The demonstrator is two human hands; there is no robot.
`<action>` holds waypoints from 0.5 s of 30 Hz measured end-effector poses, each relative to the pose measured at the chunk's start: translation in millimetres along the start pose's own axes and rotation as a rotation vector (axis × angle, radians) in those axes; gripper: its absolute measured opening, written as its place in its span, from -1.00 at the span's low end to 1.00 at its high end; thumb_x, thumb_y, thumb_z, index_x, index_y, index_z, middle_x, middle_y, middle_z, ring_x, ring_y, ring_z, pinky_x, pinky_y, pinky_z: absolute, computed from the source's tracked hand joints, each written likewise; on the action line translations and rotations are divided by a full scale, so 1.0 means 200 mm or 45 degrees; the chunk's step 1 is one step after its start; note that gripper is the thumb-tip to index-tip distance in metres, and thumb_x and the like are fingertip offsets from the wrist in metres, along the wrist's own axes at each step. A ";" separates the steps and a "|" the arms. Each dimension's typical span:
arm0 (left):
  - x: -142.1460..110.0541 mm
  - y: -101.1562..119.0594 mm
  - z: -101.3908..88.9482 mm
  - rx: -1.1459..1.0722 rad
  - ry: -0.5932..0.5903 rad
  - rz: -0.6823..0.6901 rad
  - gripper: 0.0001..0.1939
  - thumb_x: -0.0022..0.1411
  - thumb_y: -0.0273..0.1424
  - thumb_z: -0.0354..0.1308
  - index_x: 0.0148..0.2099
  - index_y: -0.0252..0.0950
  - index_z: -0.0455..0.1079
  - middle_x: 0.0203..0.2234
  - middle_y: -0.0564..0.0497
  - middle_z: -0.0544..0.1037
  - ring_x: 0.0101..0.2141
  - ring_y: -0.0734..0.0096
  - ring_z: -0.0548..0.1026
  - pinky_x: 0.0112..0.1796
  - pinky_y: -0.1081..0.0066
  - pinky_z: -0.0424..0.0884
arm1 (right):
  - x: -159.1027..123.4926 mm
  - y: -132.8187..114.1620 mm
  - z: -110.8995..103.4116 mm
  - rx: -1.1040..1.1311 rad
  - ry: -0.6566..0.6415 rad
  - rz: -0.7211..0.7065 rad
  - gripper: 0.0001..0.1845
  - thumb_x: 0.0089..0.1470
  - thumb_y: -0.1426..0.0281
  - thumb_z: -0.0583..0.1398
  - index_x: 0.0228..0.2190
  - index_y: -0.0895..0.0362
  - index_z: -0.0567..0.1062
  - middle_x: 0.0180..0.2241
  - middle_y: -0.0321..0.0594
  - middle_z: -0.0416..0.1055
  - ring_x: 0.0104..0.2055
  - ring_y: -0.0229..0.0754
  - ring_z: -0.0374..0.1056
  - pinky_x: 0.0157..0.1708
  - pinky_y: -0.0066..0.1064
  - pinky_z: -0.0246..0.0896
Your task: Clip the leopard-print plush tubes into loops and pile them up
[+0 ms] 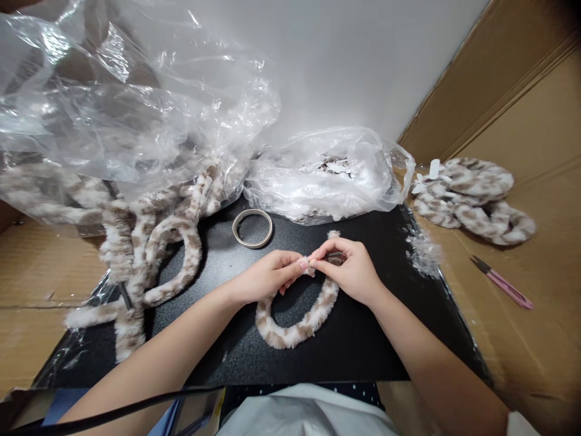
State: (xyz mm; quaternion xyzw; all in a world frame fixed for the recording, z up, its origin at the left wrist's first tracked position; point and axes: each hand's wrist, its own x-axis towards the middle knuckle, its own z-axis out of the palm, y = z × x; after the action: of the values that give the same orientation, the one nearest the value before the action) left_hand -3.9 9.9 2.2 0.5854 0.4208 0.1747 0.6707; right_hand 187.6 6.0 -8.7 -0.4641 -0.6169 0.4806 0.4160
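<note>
A brown-and-white fluffy strip [295, 336] lies curved into a loop on the black tabletop [218, 357]. My left hand [272, 275] pinches one end of it at the top of the loop. Thumb and forefinger of my right hand [347, 266] are closed at the same spot, touching the left fingertips. A small light bit shows between the fingers, too small to name. The strip's other end sticks up just behind my right hand. Beyond my left hand lies a pale tape-like ring [252, 229], apart from the strip.
Several more fluffy strips [177, 260] spill from a big clear plastic bag [136, 121] at left. Another bag [327, 175] of white pieces stands at the back. On the right are finished-looking fluffy loops [481, 200], pink-handled snips [502, 283] and a clump of clear scraps [424, 253].
</note>
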 end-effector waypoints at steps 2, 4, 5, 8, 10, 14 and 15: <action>0.00 0.00 0.00 -0.012 -0.007 0.002 -0.53 0.20 0.03 0.07 -0.36 -0.34 0.32 -0.63 0.15 0.24 -0.61 0.59 0.21 -0.61 0.58 0.18 | 0.00 0.00 0.00 0.014 -0.001 0.000 -0.85 -0.08 0.32 0.36 -0.49 0.11 0.51 -0.42 -0.21 0.56 -0.37 -0.17 0.50 -0.32 -0.35 0.43; 0.00 0.00 0.00 -0.018 -0.010 0.003 -0.53 0.21 0.03 0.07 -0.35 -0.34 0.32 -0.62 0.15 0.24 -0.60 0.59 0.21 -0.60 0.58 0.17 | 0.00 0.01 0.01 0.026 -0.004 0.002 -0.84 -0.08 0.31 0.36 -0.49 0.11 0.51 -0.42 -0.21 0.56 -0.37 -0.17 0.50 -0.31 -0.35 0.44; 0.00 0.00 0.00 -0.019 -0.011 0.004 -0.53 0.21 0.02 0.07 -0.36 -0.34 0.31 -0.62 0.15 0.23 -0.60 0.60 0.20 -0.60 0.58 0.16 | 0.00 0.01 0.01 0.026 -0.005 0.005 -0.83 -0.08 0.30 0.37 -0.49 0.11 0.51 -0.42 -0.21 0.56 -0.37 -0.17 0.50 -0.31 -0.35 0.44; 0.00 0.00 0.00 -0.015 -0.016 0.017 -0.53 0.23 0.01 0.06 -0.37 -0.35 0.31 -0.62 0.15 0.21 -0.60 0.61 0.16 -0.60 0.58 0.10 | -0.01 0.02 0.01 0.013 -0.003 0.019 -0.77 -0.09 0.23 0.38 -0.48 0.11 0.52 -0.41 -0.19 0.56 -0.36 -0.16 0.50 -0.31 -0.33 0.44; 0.00 -0.01 0.00 -0.018 -0.024 0.030 -0.53 0.23 0.01 0.05 -0.36 -0.36 0.32 -0.61 0.14 0.21 -0.59 0.60 0.15 -0.59 0.57 0.07 | -0.01 0.02 0.01 0.012 -0.003 0.022 -0.74 -0.10 0.20 0.38 -0.47 0.11 0.52 -0.41 -0.18 0.56 -0.35 -0.15 0.50 -0.30 -0.31 0.44; 0.01 -0.01 0.00 -0.080 -0.016 0.043 -0.54 0.22 0.00 0.07 -0.37 -0.35 0.31 -0.61 0.14 0.20 -0.58 0.59 0.14 -0.57 0.56 0.08 | 0.00 0.01 0.02 0.022 0.012 0.008 -0.77 -0.09 0.24 0.37 -0.46 0.10 0.50 -0.42 -0.21 0.55 -0.34 -0.15 0.50 -0.27 -0.31 0.43; 0.01 -0.02 0.00 -0.115 0.000 0.050 -0.55 0.21 0.00 0.08 -0.38 -0.35 0.30 -0.61 0.14 0.19 -0.58 0.60 0.13 -0.56 0.56 0.08 | 0.00 0.01 0.02 0.029 0.027 0.008 -0.78 -0.09 0.25 0.37 -0.45 0.10 0.50 -0.41 -0.21 0.55 -0.32 -0.14 0.50 -0.25 -0.31 0.43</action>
State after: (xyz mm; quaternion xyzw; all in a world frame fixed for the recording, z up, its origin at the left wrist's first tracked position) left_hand -3.9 10.5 -1.4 0.5627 0.4008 0.2065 0.6929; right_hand 183.5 5.4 -10.6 -0.4663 -0.6055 0.4840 0.4263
